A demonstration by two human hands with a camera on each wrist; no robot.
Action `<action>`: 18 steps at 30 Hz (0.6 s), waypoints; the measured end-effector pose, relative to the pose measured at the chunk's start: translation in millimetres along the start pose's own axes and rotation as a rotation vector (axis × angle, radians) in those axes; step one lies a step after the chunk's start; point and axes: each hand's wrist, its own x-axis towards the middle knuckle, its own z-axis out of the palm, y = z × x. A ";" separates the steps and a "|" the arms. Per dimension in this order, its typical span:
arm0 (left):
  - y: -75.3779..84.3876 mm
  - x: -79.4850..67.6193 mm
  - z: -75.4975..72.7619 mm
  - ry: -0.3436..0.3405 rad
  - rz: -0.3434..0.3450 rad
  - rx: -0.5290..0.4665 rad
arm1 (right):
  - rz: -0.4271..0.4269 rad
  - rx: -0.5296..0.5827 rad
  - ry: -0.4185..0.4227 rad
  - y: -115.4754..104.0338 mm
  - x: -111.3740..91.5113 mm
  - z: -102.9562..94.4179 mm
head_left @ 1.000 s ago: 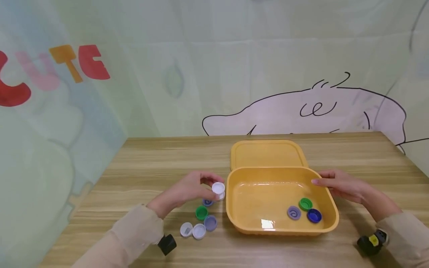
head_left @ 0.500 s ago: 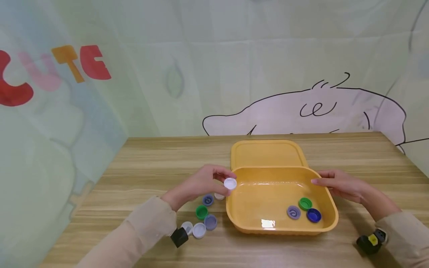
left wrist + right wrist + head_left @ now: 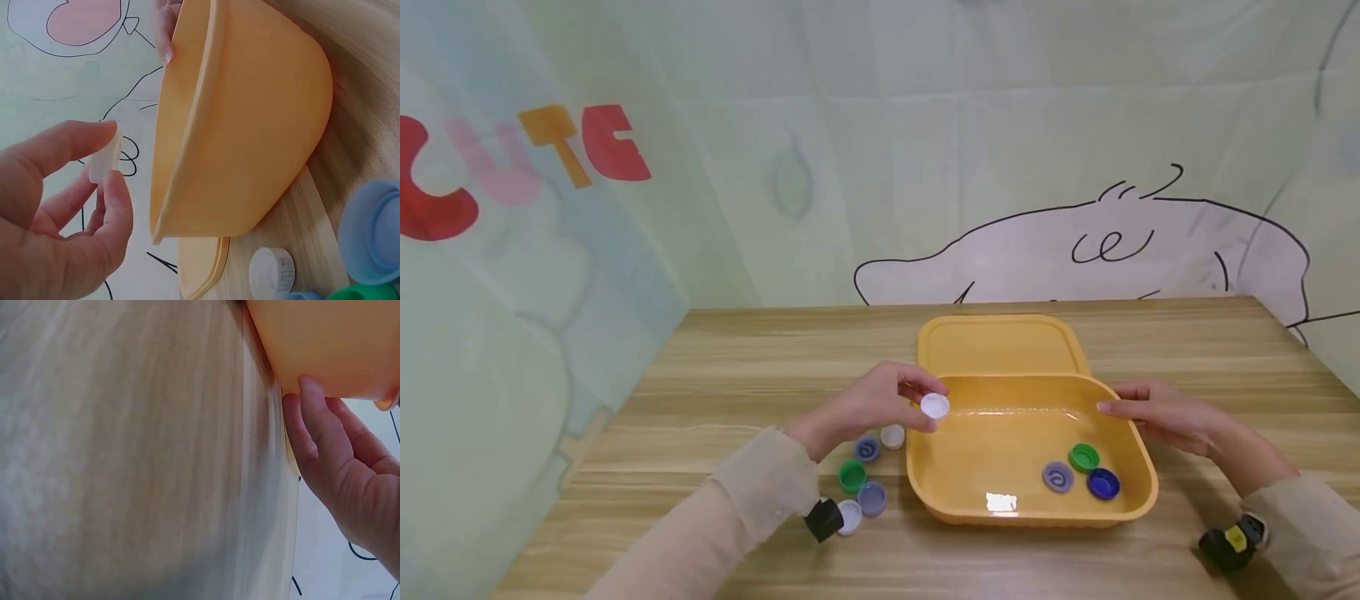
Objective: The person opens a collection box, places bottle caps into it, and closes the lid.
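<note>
Between thumb and fingers, my left hand [image 3: 876, 402] pinches a white bottle cap [image 3: 935, 406] over the left rim of a yellow plastic box [image 3: 973, 467]. In the left wrist view the same white bottle cap [image 3: 105, 161] is seen edge-on, apart from the box wall. My right hand [image 3: 1172, 419] grips the box's right side, thumb over the rim and fingers outside. The right wrist view has those fingers [image 3: 320, 422] against the outer wall. Inside the box, toward its right, lie a green cap [image 3: 1084, 457], a light purple cap [image 3: 1057, 477] and a dark blue cap [image 3: 1103, 483].
Left of the box, several loose caps lie on the wooden table [image 3: 760, 350]: white [image 3: 892, 437], purple [image 3: 867, 449], green [image 3: 852, 476], pale purple [image 3: 872, 498] and white [image 3: 850, 518]. A yellow lid [image 3: 1000, 343] lies behind the box. A printed curtain [image 3: 820, 167] hangs beyond.
My left hand has lifted the white cap off another white cap beside the box and carried it right, over the left rim. The right hand has stayed on the box.
</note>
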 end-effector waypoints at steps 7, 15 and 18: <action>3.1 8.1 6.8 -0.007 -0.002 0.003 | -0.003 0.008 -0.002 0.8 -0.7 0.1; 4.6 14.1 11.5 -0.017 0.003 -0.027 | -0.009 -0.008 0.005 0.0 0.4 0.4; 4.4 15.4 13.0 -0.019 -0.006 -0.026 | 0.002 -0.028 0.021 -0.5 -0.5 0.5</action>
